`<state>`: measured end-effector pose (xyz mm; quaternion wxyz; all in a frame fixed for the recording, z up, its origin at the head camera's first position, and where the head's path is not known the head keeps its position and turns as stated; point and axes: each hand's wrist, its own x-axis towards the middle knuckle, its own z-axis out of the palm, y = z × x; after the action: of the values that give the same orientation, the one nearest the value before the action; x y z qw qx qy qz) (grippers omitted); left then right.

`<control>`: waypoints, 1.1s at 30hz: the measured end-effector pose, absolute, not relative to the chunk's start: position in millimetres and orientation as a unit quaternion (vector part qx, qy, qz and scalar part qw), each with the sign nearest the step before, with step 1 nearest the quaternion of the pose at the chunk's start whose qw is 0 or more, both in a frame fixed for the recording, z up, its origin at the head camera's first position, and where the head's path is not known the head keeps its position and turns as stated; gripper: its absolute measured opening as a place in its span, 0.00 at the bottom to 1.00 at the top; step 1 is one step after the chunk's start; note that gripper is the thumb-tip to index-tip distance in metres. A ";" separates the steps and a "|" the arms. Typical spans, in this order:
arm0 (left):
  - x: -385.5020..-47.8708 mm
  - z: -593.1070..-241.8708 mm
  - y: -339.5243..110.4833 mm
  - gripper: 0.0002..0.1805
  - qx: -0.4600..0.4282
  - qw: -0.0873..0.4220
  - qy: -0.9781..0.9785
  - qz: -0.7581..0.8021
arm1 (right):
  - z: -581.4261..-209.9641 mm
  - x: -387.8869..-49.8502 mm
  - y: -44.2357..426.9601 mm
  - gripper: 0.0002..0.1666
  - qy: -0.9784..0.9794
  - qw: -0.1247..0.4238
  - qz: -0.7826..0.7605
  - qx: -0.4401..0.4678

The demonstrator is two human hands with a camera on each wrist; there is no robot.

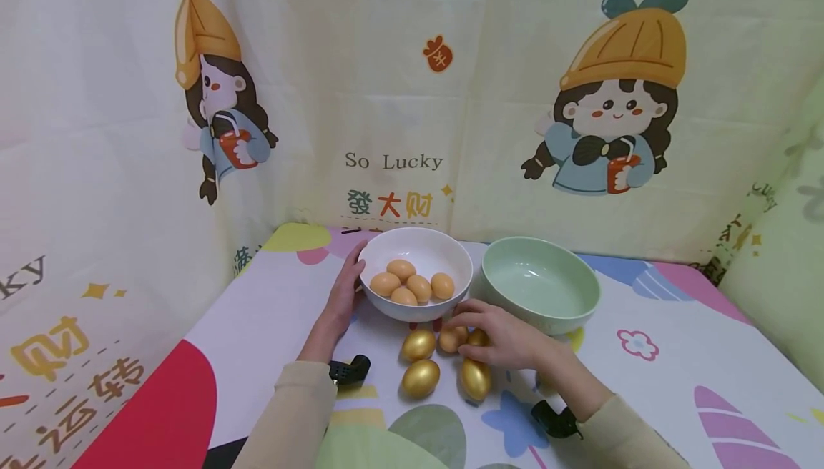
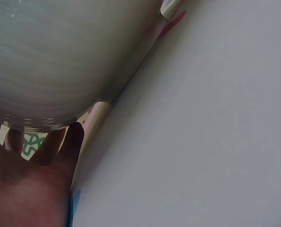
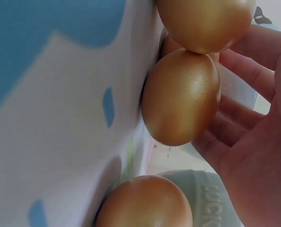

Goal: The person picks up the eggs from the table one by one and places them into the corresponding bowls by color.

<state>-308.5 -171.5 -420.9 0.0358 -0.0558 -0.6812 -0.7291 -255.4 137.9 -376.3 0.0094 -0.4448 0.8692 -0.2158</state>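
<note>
A white bowl (image 1: pixel 412 244) holds several brown eggs (image 1: pixel 403 269). My left hand (image 1: pixel 343 294) rests against its outer left wall, and the left wrist view shows those fingers (image 2: pixel 73 142) extended along the bowl's underside. My right hand (image 1: pixel 505 337) reaches over the table with its thumb and fingers apart around a loose brown egg (image 1: pixel 453 340); whether they press on it cannot be told. Beside it lie several gold eggs (image 1: pixel 418 345), one partly under the right hand. In the right wrist view a gold egg (image 3: pixel 183 97) stands before the fingers (image 3: pixel 247 71), hiding most of the brown egg.
A pale green bowl (image 1: pixel 541 276) stands right of the white one, with its inside bare. Another gold egg (image 3: pixel 147 205) lies near it, mostly hidden by the right forearm in the head view. A patterned cloth (image 1: pixel 644 397) covers the table; printed curtains (image 1: pixel 489 97) hang behind.
</note>
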 end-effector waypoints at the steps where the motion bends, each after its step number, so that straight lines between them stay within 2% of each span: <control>1: -308.2 -420.9 -171.5 0.29 -0.055 0.035 -0.682 -0.728 | -376.3 -255.7 137.8 0.19 0.869 0.014 -0.220 -0.444; 10: -307.0 -422.2 -171.8 0.29 -0.056 0.037 -0.681 -0.729 | -378.6 -259.6 135.6 0.17 0.872 0.060 -0.258 -0.412; 16: -307.0 -421.5 -171.5 0.29 -0.056 0.037 -0.684 -0.726 | -380.2 -262.7 133.9 0.13 0.854 0.068 -0.286 -0.429; 33: -307.1 -419.9 -171.4 0.29 -0.056 0.033 -0.684 -0.727 | -380.8 -266.3 138.3 0.17 0.854 0.103 -0.293 -0.417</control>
<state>-307.1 -171.4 -419.9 0.0334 -0.0561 -0.6839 -0.7266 -266.3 138.3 -380.8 0.1030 -0.4171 0.8540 -0.2934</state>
